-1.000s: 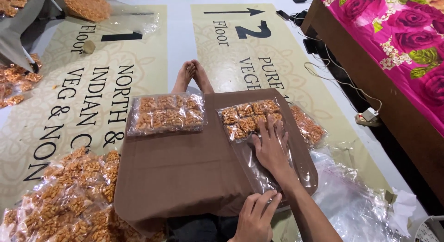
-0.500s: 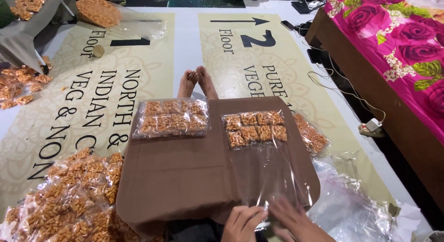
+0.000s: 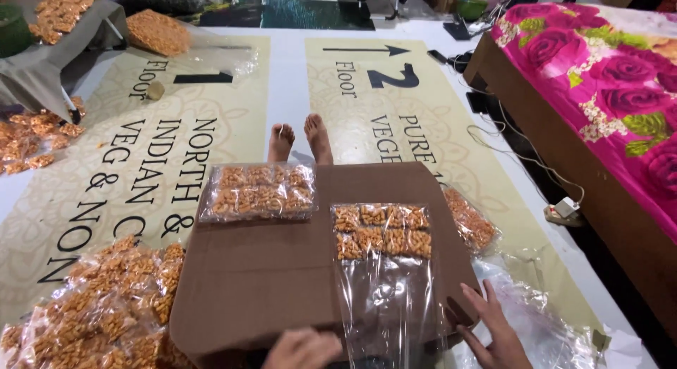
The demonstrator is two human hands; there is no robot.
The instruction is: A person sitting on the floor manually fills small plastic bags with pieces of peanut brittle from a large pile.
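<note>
Left hand (image 3: 302, 349): at the bottom edge of the view, knuckles up, resting at the near edge of the brown board (image 3: 268, 277); only part of it shows, so I cannot tell whether the fingers are curled or flat, and nothing shows in its grip.
Right hand (image 3: 493, 334): spread, fingers loosely apart and pointing away from the person, lying at the near right corner of the board, just beside the open end of the clear bag (image 3: 384, 270); it pinches nothing.
Clear bag: lies lengthwise on the right half of the board; its far end holds two rows of orange-brown snack bars (image 3: 382, 231), its near part is bare, shiny film reaching to the board's near edge between the two hands.
Filled packet (image 3: 259, 193): a sealed clear packet of the same bars, lying crosswise on the far left part of the board, apart from the clear bag.
Brown board: flat across the person's legs; two bare feet (image 3: 300, 140) stick out beyond its far edge.
Heap of packets (image 3: 106, 309): piled on the floor just left of the board.
Another packet (image 3: 471, 221): on the floor, partly tucked beside the board's right edge.
Floor: covered by large printed banners (image 3: 141, 129).
Bed (image 3: 606, 80): at the right, with a pink flowered cover.
</note>
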